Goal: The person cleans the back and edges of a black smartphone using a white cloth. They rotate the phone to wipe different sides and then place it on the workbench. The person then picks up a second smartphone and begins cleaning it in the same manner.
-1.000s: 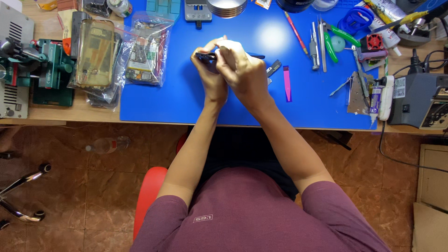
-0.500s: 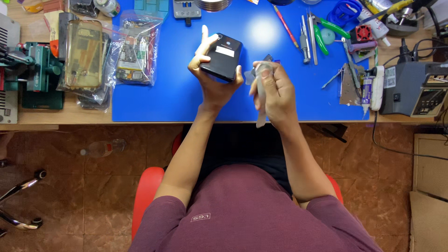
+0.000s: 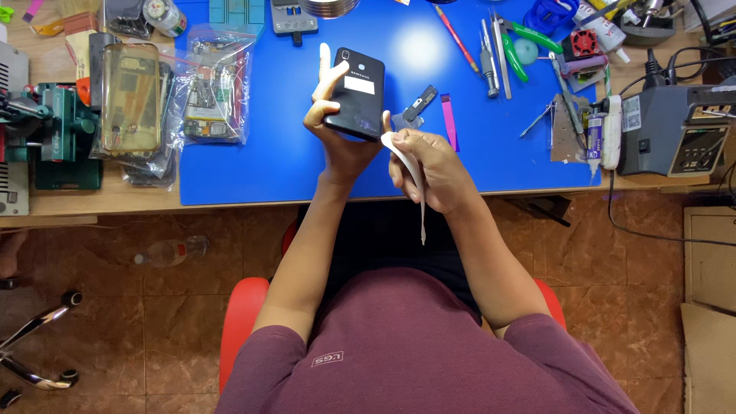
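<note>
My left hand (image 3: 331,121) grips a black smartphone (image 3: 355,93) with its back cover facing up, held above the front of the blue work mat (image 3: 268,165). My right hand (image 3: 431,165) sits just right of the phone's lower corner and holds a thin white strip (image 3: 410,172), which curls over my fingers and hangs down past the table edge. The strip's upper end lies close to the phone's bottom edge; whether it touches is unclear.
On the mat lie a pink pry tool (image 3: 448,123), a small dark part (image 3: 418,103), tweezers and screwdrivers (image 3: 491,50). Bagged phone parts (image 3: 215,92) and a yellowish phone case (image 3: 130,96) sit left. A grey soldering station (image 3: 671,126) stands right. A plastic bottle (image 3: 169,249) lies on the floor.
Both hands were together on the phone over the mat; now they have parted. The left hand holds the phone back-up, and the right has drawn a white strip toward my body.
</note>
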